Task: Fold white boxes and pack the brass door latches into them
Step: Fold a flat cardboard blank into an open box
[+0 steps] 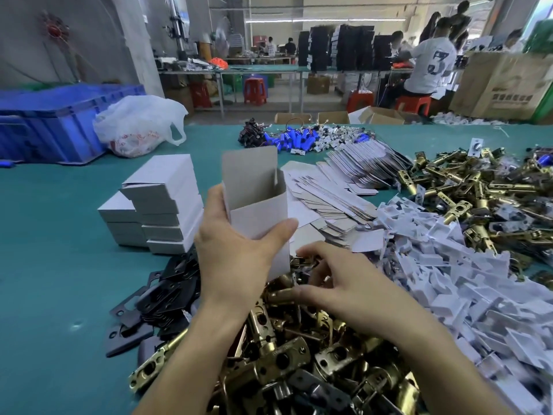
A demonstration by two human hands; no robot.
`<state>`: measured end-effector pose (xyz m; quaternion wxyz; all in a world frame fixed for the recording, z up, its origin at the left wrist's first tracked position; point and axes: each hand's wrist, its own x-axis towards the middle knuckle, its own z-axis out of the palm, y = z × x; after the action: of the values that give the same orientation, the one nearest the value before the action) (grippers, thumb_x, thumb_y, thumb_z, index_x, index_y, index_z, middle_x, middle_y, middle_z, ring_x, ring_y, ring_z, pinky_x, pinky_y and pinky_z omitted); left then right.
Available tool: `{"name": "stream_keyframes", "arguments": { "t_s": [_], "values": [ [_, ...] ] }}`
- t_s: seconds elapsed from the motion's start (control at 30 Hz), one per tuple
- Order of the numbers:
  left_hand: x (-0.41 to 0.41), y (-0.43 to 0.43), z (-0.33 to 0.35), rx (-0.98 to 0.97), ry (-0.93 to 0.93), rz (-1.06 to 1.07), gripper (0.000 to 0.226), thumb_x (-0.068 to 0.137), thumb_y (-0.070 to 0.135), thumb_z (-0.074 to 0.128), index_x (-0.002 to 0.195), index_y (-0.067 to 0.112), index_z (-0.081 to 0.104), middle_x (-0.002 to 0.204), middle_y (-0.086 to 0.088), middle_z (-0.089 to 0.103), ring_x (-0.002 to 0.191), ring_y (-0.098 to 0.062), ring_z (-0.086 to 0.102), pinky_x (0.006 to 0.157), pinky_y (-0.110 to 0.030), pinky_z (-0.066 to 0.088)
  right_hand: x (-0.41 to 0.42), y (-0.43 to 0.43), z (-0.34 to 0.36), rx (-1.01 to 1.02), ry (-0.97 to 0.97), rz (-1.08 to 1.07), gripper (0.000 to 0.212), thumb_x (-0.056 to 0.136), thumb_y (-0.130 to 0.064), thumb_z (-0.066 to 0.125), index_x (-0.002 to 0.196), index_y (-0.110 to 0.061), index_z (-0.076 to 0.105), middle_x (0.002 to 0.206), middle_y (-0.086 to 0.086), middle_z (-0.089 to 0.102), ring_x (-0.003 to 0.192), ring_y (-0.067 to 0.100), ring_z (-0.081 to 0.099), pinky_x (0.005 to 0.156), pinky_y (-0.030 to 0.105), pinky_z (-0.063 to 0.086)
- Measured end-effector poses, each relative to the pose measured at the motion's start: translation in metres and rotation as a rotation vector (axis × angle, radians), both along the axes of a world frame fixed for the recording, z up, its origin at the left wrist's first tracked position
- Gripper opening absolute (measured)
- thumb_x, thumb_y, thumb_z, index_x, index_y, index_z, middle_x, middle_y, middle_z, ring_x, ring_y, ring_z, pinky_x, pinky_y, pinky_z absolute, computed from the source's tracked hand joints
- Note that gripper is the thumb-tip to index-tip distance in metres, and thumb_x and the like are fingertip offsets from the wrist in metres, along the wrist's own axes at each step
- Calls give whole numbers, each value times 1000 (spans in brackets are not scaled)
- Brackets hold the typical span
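the white box [257, 205] stands upright in the air above the near edge of the latch pile, open at the top. its outer faces are plain white card and the inside is grey. the tall back flap sticks straight up, a short side flap with a slit rises at the right, and the front wall is cut lower. the left hand [236, 244] grips the box round its lower half, fingers behind the left wall and the thumb pressed across the front.

just below and to the right, the right hand [338, 283] is palm down on the heap of brass door latches [299, 354], fingers spread and bent among them, thumb against a brass barrel. whether it actually holds one cannot be told.

the latches are shiny gold-coloured tubes with rounded face plates, tangled together. black strike plates [161, 295] lie to their left. behind those sits a stack of folded white boxes [161, 202], closed and lying flat. flat box blanks [338, 202] fan out behind the held box. white plastic pieces [449, 280] spread to the right, with a second heap of brass latches [466, 187] beyond. everything rests on a green table [59, 265].
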<state>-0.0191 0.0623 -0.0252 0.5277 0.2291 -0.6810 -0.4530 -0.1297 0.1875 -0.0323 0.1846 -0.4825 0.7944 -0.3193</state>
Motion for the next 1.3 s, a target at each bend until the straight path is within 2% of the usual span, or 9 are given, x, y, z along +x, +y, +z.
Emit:
{"name": "stream_keyframes", "arguments": {
  "t_s": [0.2,0.37,0.47,0.57,0.7,0.9,1.07,1.2,1.3],
  "values": [
    [-4,-7,-4,167,-103,-99,44,63,29,76,91,52,51,93,21,71,88,-9,71,85,-50,60,11,-7,-10,4,129,35,63,80,-60,67,134,-44,40,101,-19,56,100,12,55,88,38,49],
    [1,-11,-3,128,-59,-23,58,68,29,88,93,55,42,86,17,71,78,-3,71,72,-39,63,13,-4,-5,-12,72,-26,65,75,-55,73,130,-46,39,112,-9,64,108,15,60,90,41,51],
    [3,-13,-1,99,61,27,61,75,14,89,101,43,41,85,29,70,74,0,71,58,-22,59,22,-4,-1,-77,218,-72,50,74,-48,76,108,-39,40,90,-12,58,87,17,58,75,42,52],
    [4,-14,4,51,149,98,61,76,12,88,102,40,40,87,37,68,76,5,70,58,-12,54,28,-5,5,-51,338,-11,34,80,-40,72,99,-34,45,94,-13,47,93,13,51,77,38,49],
    [4,-18,2,74,225,97,60,74,12,89,105,38,44,91,27,73,81,-1,73,63,-15,57,34,-6,6,92,469,62,32,86,-39,63,118,-38,59,105,-13,40,107,15,44,84,35,47],
    [0,-23,-4,224,250,1,29,77,13,87,94,23,65,86,10,76,80,-9,73,68,-25,58,37,-3,12,137,530,78,16,91,-31,59,105,-25,59,109,-7,38,107,19,42,85,36,48],
    [-1,-24,3,324,353,-2,34,84,13,79,96,26,50,82,20,74,78,2,70,69,-22,58,35,6,15,122,492,109,7,99,-22,52,105,-21,49,112,-7,40,97,17,52,84,36,49],
    [2,-25,6,399,357,11,35,95,27,72,120,31,48,107,16,71,104,-14,69,84,-50,58,17,15,21,70,363,58,5,97,-29,57,97,-31,52,107,-16,43,91,3,51,84,25,49],
    [2,-21,8,515,374,-44,53,94,34,71,136,24,41,122,5,68,108,-22,69,72,-54,62,-6,26,33,-28,104,-60,11,90,-28,67,92,-36,59,99,-13,58,79,4,61,70,21,55]
  ]
}}
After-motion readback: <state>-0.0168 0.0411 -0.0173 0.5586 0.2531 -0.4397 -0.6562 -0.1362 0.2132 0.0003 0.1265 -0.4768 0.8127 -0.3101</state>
